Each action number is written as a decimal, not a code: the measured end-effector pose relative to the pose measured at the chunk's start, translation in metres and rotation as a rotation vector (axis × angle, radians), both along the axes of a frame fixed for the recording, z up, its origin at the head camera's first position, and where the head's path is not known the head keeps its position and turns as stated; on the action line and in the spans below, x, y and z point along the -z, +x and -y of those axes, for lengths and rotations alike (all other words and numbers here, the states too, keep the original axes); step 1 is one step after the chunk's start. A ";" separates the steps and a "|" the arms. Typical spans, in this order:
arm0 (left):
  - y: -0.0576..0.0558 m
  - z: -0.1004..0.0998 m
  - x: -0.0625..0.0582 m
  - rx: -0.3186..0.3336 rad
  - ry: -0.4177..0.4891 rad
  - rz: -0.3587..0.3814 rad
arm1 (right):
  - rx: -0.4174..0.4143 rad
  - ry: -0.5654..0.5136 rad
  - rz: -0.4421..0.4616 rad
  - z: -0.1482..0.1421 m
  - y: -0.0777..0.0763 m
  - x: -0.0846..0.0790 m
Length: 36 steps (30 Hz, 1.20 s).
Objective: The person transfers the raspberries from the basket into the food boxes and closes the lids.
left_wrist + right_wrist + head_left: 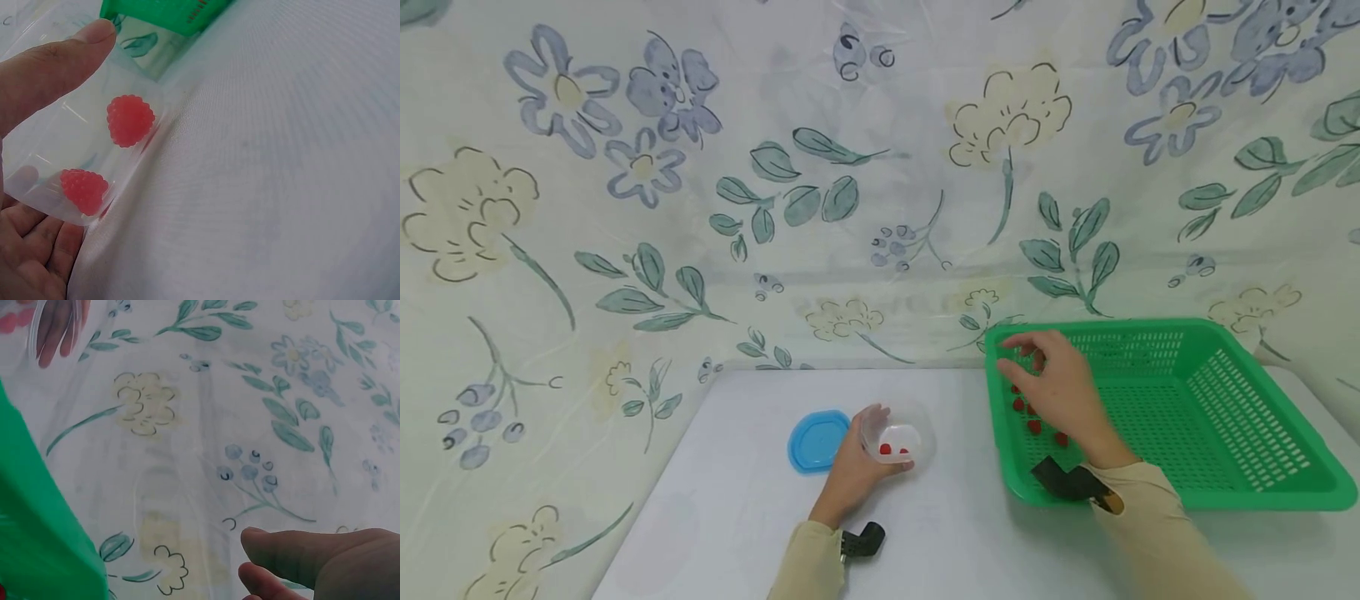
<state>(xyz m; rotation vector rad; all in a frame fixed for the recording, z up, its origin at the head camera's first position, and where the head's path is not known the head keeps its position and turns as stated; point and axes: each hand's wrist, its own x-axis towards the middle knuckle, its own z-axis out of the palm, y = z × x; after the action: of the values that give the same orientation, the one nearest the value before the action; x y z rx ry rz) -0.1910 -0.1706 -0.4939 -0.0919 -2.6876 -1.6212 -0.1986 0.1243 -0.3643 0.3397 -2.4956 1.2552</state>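
Note:
My left hand (853,467) holds a clear plastic tub (919,429) standing on the white table, thumb on the near side and fingers round the far side. Inside it lie two red raspberries (130,120), near the bottom. Over the left end of a green basket (1225,500) hovers my right hand (1063,396), thumb and forefinger apart, with nothing showing between them. Several raspberries (1034,427) lie in the basket beneath that hand, which partly hides them. The right wrist view shows the thumb and a fingertip in front of the flowered cloth.
A blue lid (817,443) lies flat on the table (700,533), just left of the tub and partly behind my left hand. Behind the table hangs a flowered cloth (910,183). The basket's slatted walls rise around its floor.

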 end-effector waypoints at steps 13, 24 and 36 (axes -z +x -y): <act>0.000 0.000 0.001 0.001 -0.004 -0.001 | 0.036 0.085 0.022 -0.040 -0.019 0.000; 0.001 -0.001 -0.001 0.004 -0.011 -0.011 | 0.015 0.071 0.194 -0.068 -0.036 0.012; 0.000 -0.002 -0.001 0.004 -0.011 -0.010 | -0.008 0.070 0.344 -0.095 -0.055 0.025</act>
<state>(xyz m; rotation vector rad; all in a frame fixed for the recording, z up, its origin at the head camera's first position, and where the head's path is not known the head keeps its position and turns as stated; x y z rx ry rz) -0.1914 -0.1690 -0.4931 -0.1049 -2.6909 -1.6031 -0.2537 0.2192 -0.3894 0.1593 -2.8319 1.3277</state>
